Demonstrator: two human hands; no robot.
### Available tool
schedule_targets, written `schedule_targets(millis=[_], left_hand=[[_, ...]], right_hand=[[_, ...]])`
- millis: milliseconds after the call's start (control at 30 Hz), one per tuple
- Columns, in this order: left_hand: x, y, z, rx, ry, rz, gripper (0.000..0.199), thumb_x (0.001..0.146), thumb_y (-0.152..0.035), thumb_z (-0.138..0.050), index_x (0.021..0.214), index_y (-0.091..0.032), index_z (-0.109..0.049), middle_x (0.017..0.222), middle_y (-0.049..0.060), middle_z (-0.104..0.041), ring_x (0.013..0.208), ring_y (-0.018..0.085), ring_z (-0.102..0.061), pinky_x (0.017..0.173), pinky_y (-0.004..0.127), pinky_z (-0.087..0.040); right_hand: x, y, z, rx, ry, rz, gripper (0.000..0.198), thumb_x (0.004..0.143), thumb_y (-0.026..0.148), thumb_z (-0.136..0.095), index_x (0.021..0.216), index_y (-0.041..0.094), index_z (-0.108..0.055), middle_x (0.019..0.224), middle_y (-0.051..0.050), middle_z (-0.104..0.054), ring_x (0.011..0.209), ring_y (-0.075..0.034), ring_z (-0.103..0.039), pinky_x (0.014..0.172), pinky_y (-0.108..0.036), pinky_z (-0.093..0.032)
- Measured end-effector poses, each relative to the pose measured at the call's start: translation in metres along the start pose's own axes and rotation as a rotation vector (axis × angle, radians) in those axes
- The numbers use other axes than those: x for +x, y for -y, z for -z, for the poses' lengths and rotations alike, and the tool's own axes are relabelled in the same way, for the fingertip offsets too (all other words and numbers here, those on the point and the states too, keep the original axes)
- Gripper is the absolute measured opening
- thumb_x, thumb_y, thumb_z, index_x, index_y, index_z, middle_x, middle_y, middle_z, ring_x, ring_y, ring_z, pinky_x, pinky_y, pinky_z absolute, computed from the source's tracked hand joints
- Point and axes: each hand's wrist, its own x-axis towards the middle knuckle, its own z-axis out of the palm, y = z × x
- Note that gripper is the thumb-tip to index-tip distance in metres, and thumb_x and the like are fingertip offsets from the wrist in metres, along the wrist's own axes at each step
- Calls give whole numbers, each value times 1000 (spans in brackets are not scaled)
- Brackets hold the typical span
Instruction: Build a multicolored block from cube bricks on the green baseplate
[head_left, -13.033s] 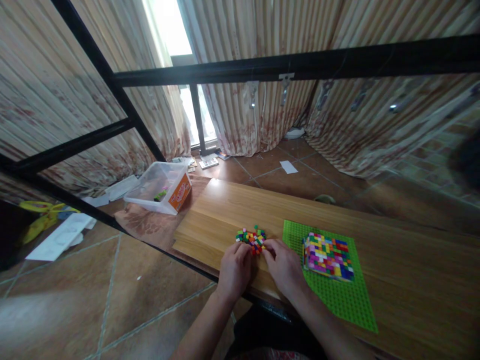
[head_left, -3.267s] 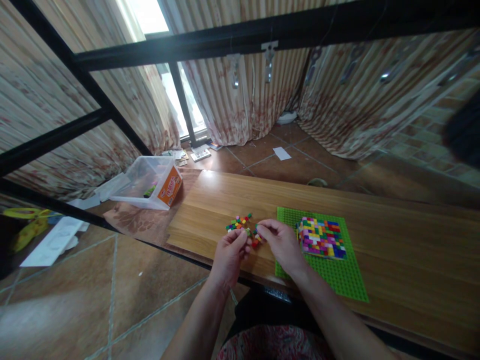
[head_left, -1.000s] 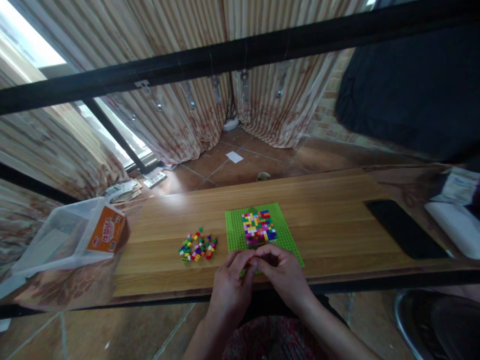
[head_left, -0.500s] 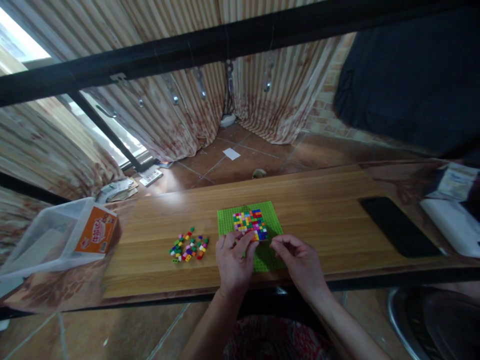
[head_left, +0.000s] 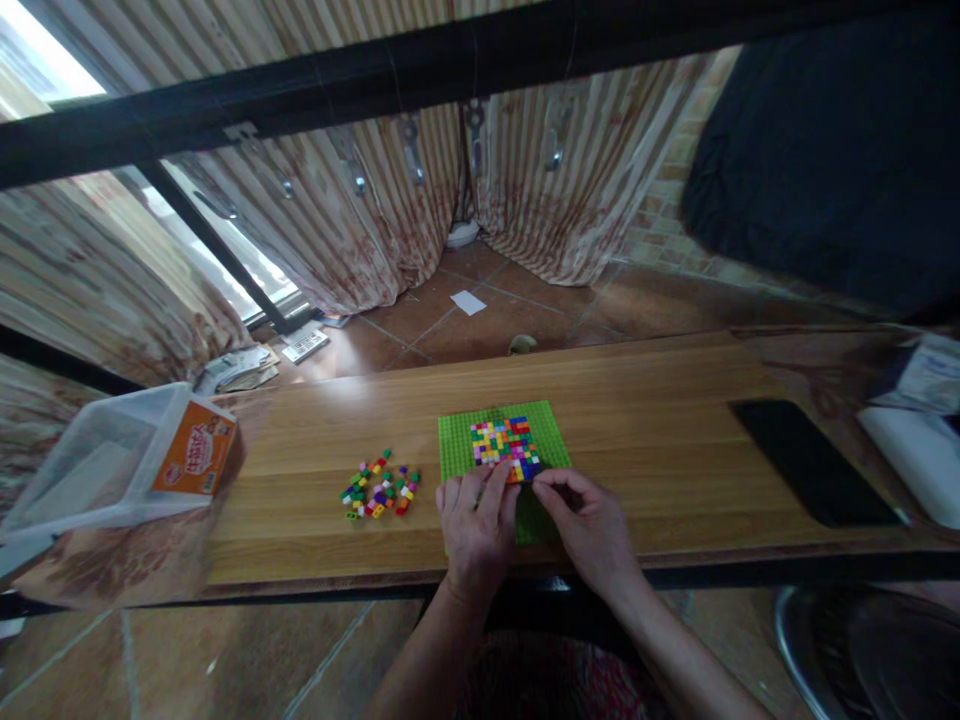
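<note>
A green studded baseplate [head_left: 453, 435] lies on the wooden board. On its middle sits a patch of small multicoloured toy bricks [head_left: 504, 438], packed side by side. My left hand [head_left: 478, 520] rests over the near left part of the plate, fingers curled and pressed together at the lower edge of the patch. Whatever may be under those fingertips is hidden. My right hand [head_left: 589, 520] is closed in a pinch, its thumb and forefinger touching the near right corner of the patch by the blue bricks. Anything between those fingertips is too small to make out.
Loose toy bricks [head_left: 381, 490] are scattered left of the plate. Farther left stands a clear plastic bin [head_left: 97, 500] with an orange label. A black flat slab [head_left: 814, 460] lies at the right. The board's near edge [head_left: 322, 585] runs close to my forearms.
My right hand has moved left, bringing its pinched fingertips from beside the brick patch to its near right corner. My left hand stays at the patch's lower edge. The view has shifted slightly.
</note>
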Motion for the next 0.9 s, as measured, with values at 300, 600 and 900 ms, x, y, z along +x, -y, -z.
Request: schedule_targets(millis=[300, 600, 900], left_hand=[[11, -8, 7, -36, 16, -26, 20, 82, -24, -67, 101, -21, -69, 92, 6, -71, 82, 20, -58, 76, 36, -36], [13, -8, 9, -79, 75, 25, 9, 84, -23, -64, 92, -23, -69, 86, 2, -72, 79, 19, -57, 77, 36, -34], [11, -13, 2, -188, 59, 135, 3, 85, -24, -64, 85, -22, -67, 82, 0, -73, 75, 18, -58, 76, 34, -34]], right_hand=[[-2, -2, 3, -34, -9, -8, 24, 83, 44, -60, 83, 21, -68, 81, -3, -69, 77, -19, -62, 72, -30, -47], [-3, -4, 10, -43, -17, -5, 25, 83, 43, -60, 83, 20, -68, 81, -4, -68, 76, -19, -61, 71, -30, -47], [0, -4, 13, -38, -31, 3, 24, 83, 43, -61, 81, 20, -67, 79, -2, -68, 74, -18, -61, 70, -29, -46]])
